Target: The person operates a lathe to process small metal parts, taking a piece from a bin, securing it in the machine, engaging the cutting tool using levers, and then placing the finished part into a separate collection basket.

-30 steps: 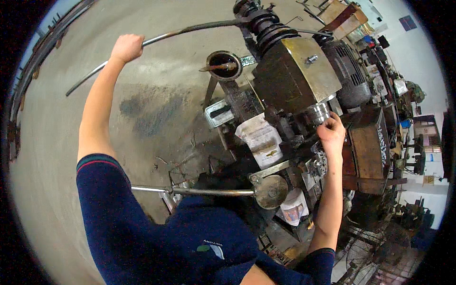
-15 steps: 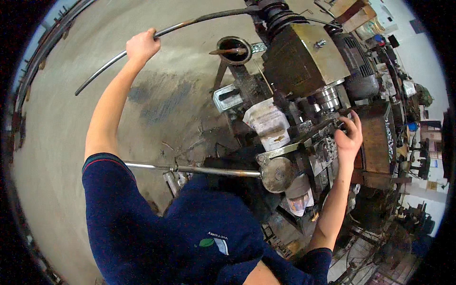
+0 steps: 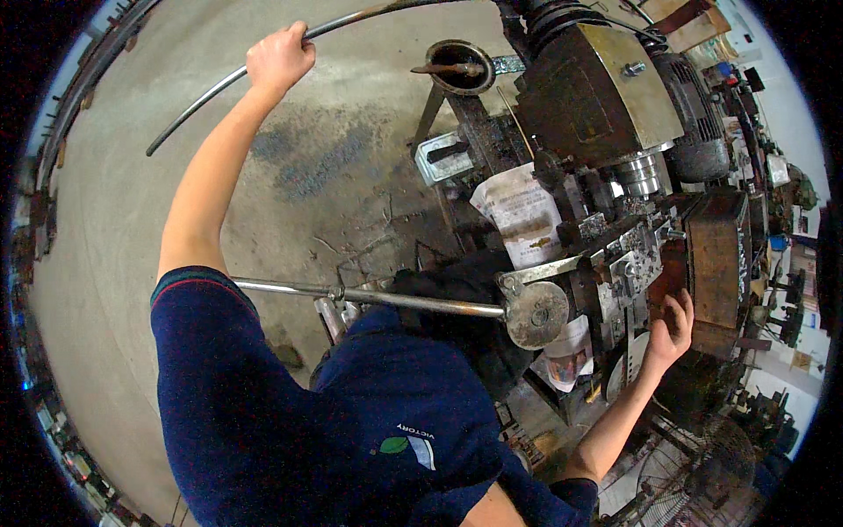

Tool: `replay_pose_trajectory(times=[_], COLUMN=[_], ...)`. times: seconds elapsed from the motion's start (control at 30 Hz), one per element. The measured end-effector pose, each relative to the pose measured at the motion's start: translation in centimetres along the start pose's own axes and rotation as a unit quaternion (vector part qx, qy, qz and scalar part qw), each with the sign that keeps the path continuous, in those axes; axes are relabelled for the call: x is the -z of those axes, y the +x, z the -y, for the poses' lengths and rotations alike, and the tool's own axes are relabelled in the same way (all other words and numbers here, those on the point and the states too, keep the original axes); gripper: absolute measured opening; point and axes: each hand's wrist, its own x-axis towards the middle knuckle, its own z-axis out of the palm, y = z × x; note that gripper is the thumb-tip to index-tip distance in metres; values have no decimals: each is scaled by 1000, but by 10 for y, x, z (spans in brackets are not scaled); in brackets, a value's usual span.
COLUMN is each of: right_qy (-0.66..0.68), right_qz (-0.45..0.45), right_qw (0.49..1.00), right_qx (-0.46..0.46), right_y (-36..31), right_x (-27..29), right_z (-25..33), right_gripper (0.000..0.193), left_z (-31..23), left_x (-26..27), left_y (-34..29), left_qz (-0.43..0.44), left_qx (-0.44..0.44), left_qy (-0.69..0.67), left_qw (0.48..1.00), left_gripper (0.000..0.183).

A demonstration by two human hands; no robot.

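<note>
My left hand (image 3: 281, 59) is closed around a long, curved metal lever bar (image 3: 206, 104) that runs up to the machine. The bar's free end points down to the left. My right hand (image 3: 673, 334) is at the rusty metal tray (image 3: 716, 263), with its fingers curled and a gap between fingertips and thumb; I see nothing held there. Left of that hand is a chip-covered tool slide (image 3: 628, 268) with metal clamps. Above it a shiny spindle chuck (image 3: 639, 176) projects from the machine's headstock (image 3: 597, 97).
A second, straight lever rod (image 3: 395, 300) runs across in front of my body to a round metal disc (image 3: 537, 314). Stained paper (image 3: 518, 215) hangs by the slide. A round pot (image 3: 461, 68) with a brush stands at the far side. A wire fan guard (image 3: 694, 474) is at the lower right.
My right hand has moved from beside the chuck down toward me, to the tray's near part. My left hand keeps its grip on the bar. The whole view has shifted somewhat.
</note>
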Motion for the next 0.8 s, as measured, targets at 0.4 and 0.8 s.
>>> replay_pose_trajectory(times=[0.4,0.8], right_qy=[44,-51], right_qz=[-26,-108], right_qw=[996,981], right_qx=[-73,-155], right_y=[-38,-85], right_x=[17,60], right_z=[-32,-23], right_gripper=[34,33], left_z=[-7,-52], left_x=[9,30], left_y=[1,-5], left_qz=[56,22], left_qx=[26,13], left_qy=[-11,-252], left_qw=[998,968], left_gripper=[17,33])
